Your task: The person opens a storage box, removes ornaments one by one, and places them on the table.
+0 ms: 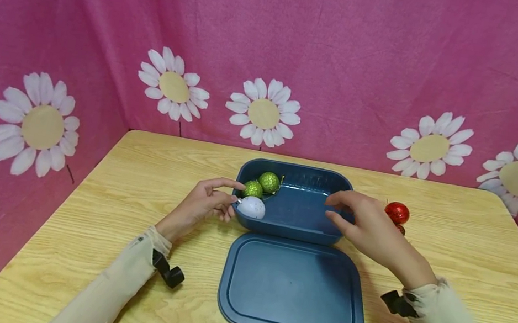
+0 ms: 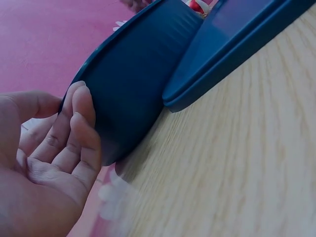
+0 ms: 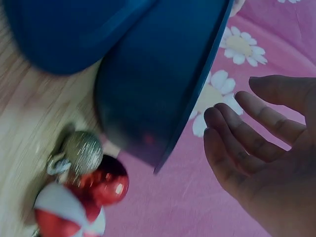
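Observation:
My left hand [image 1: 205, 198] is at the left rim of a dark blue plastic box [image 1: 296, 233], index fingertip and thumb apart. Right beside that thumb, the metal cap of a white Christmas bauble [image 1: 252, 207] points towards it from the box's front left corner. Behind the white bauble, two glittery green baubles [image 1: 268, 182] lie in the box. In the left wrist view, loosely bent fingers [image 2: 85, 106] overlap the outside of the box wall. Over the right rim is my right hand [image 1: 365, 222], its thumb and fingers spread with nothing between them.
The box's flat blue lid [image 1: 292, 289] lies on the wooden table in front of it. Right of the box sit a shiny red bauble [image 1: 397, 212], a gold one [image 3: 83, 152] and a red-and-white one [image 3: 64, 212]. A pink daisy-print cloth [image 1: 353, 69] hangs behind the table.

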The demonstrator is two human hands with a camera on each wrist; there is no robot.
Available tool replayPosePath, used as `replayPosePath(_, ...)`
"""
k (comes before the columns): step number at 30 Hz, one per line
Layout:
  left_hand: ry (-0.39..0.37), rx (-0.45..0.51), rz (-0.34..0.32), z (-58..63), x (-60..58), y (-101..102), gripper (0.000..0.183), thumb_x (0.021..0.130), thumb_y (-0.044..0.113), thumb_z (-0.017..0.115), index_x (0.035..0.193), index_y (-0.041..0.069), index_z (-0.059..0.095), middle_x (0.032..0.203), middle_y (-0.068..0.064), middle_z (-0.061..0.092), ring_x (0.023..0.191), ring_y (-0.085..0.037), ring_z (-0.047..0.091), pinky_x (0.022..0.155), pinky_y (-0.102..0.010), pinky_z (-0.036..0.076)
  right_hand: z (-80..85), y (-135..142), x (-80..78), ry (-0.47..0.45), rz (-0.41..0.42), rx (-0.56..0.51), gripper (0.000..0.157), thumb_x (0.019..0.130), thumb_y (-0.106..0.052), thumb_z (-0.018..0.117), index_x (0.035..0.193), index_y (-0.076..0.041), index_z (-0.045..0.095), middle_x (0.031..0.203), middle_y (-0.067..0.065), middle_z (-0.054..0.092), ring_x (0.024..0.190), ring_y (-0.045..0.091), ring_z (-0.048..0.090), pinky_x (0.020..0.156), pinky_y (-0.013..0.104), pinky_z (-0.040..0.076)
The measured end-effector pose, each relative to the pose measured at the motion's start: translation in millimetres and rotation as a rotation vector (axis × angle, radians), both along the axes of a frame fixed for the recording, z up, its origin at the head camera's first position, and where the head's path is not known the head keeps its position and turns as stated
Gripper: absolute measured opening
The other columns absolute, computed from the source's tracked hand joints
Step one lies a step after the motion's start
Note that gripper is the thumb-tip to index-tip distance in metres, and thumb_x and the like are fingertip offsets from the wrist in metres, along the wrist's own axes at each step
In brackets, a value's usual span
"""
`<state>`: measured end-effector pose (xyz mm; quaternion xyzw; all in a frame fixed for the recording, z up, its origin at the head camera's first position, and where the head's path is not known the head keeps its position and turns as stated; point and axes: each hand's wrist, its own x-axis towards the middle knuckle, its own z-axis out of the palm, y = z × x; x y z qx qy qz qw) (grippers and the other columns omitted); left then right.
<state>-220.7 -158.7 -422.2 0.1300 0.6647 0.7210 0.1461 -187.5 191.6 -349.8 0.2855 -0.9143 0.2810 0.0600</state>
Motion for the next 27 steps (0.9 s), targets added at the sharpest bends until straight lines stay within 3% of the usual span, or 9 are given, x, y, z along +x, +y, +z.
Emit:
replayPosePath(16,-0.011,-0.032,0.010,2.4,-1.8,-1.1,0.033,0.097,0.006,0.061,0.130,0.002,0.062,0.073,-0.016,0.069,0.060,-0.016,0.064,0.059,-0.029,0.057,-10.9,-56.6,-23.3,-0.093,0.099,-0.062,0.027,0.097,-0.017,0.067,0.120,-0.005,0.067,0.114,0.008,0.069,0.101,0.021,0.066,0.089,0.046,0.056)
replayPosePath(27,-0.030,0.011,0.005,-2.1,-1.8,-1.1,0.033,0.098,0.008,0.062,0.131,0.002,0.062,0.074,-0.016,0.069,0.060,-0.016,0.065,0.059,-0.028,0.058,-28.4,-94.9,-37.3,-0.258,0.177,-0.066,0.035,0.099,-0.021,0.063,0.129,-0.003,0.061,0.122,0.012,0.066,0.104,0.023,0.066,0.087,0.040,0.057)
